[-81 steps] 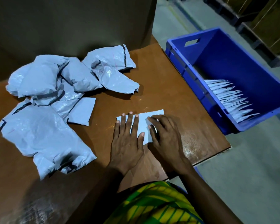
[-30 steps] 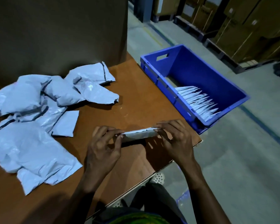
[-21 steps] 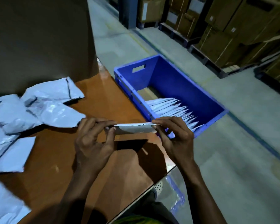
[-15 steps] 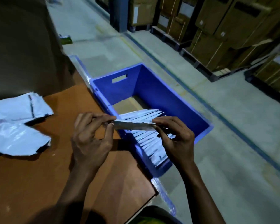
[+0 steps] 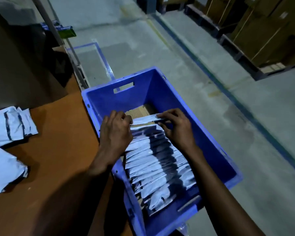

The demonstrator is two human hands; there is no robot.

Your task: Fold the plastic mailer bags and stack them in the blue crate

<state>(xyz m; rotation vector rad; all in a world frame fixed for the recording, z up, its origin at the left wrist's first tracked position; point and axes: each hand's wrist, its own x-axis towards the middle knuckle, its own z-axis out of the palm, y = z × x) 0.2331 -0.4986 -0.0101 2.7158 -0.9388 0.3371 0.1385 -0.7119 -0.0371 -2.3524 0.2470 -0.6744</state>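
Fingers [image 5: 162,115] curled and pinching: left hand [image 5: 115,132] on one end, right hand [image 5: 175,126] on the other end of a thin, flat folded bag [image 5: 144,119]. Held inside the crate [image 5: 211,133], at the far end of a row [image 5: 153,164] of glossy grey bags on edge. Smooth blue plastic walls. Alongside, brown table [image 5: 58,142] with crumpled bags [image 5: 10,126].

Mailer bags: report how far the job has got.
Done: a row of folded bags lies in the crate. In hand: the left hand and right hand pinch one more folded bag over the row's far end. Left: crumpled bags wait on the table.
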